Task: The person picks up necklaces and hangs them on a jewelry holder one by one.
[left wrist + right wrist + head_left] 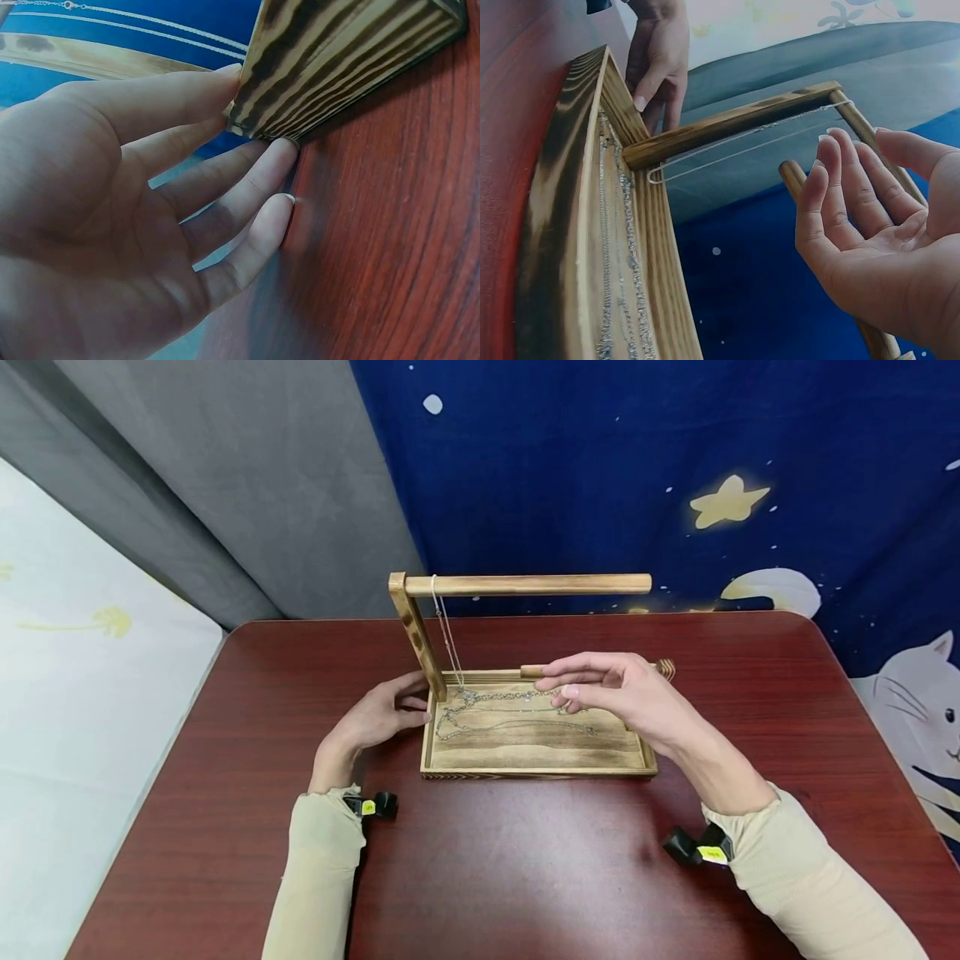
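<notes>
A wooden jewelry stand has a shallow tray (525,758), a slanted left post (417,635) and a long top rod (540,585). Looped over the rod near that post hangs a thin necklace (444,627). Several silver necklaces (517,724) lie in the tray. My left hand (385,712) touches the tray's left side near the back corner, its fingers fairly straight and spread, as the left wrist view shows. Above the tray's right part hovers my right hand (626,693), palm facing left, fingers loosely bent, holding nothing. It hides part of the shorter lower rod (531,672).
The stand rests on a dark red table (510,860). Behind the table hang a grey curtain (285,485) and a blue starry one (562,468). Black wrist cameras sit on both cuffs, the right one (682,846) close to the table top in the head view.
</notes>
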Tool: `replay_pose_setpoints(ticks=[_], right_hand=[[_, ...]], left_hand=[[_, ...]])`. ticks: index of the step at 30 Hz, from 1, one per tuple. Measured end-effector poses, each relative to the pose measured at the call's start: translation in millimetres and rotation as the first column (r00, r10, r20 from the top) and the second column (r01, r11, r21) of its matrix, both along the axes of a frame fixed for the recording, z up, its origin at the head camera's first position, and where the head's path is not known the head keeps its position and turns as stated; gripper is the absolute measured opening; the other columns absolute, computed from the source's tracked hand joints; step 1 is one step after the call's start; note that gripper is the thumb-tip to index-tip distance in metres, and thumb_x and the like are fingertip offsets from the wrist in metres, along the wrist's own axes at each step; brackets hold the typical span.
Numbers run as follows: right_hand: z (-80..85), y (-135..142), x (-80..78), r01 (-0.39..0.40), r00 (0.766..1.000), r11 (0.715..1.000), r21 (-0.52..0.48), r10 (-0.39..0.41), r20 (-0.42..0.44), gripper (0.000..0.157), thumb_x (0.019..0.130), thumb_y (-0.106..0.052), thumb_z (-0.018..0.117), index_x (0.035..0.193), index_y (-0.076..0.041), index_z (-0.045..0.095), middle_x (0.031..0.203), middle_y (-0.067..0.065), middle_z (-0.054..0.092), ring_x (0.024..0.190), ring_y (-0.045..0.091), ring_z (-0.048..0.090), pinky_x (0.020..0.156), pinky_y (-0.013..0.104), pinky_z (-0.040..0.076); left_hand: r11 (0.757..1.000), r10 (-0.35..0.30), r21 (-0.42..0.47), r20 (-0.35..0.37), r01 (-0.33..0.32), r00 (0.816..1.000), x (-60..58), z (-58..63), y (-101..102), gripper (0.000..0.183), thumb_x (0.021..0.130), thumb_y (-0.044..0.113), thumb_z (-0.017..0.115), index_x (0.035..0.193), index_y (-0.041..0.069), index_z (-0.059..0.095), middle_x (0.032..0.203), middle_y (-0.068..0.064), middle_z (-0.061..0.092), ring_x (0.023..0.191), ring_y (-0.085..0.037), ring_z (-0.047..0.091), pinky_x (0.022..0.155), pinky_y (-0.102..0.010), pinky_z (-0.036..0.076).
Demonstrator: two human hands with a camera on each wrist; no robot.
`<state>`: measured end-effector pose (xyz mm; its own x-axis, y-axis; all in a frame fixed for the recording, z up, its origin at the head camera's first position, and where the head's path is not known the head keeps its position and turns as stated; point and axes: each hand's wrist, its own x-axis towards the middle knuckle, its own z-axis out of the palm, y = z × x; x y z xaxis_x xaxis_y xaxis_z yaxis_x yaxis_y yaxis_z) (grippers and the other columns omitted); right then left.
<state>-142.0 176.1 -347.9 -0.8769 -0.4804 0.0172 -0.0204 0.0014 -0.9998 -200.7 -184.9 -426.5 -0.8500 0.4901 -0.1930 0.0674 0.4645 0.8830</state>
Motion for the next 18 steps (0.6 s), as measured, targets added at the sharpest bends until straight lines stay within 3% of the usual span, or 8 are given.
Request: replay_pose_setpoints(ticks=[18], right_hand=[[-21.6, 5.7, 6.1, 0.003, 1.0, 0.996, 0.085, -0.003, 0.0, 0.034, 0.096, -0.009, 0.066, 0.128, 0.001, 0.064, 0.123, 0.011, 0.068, 0.107, 0.028, 0.068, 0.089, 0.034, 0.054]], left_hand=[[1.0, 0.002, 0.027, 0.016, -0.002, 1.0, -0.2, -0.8, 0.5, 0.071, 0.093, -0.002, 0.066, 0.155, 0.004, 0.031, 0.154, -0.02, 0.039, 0.121, -0.036, 0.058, 0.089, -0.027, 0.05]])
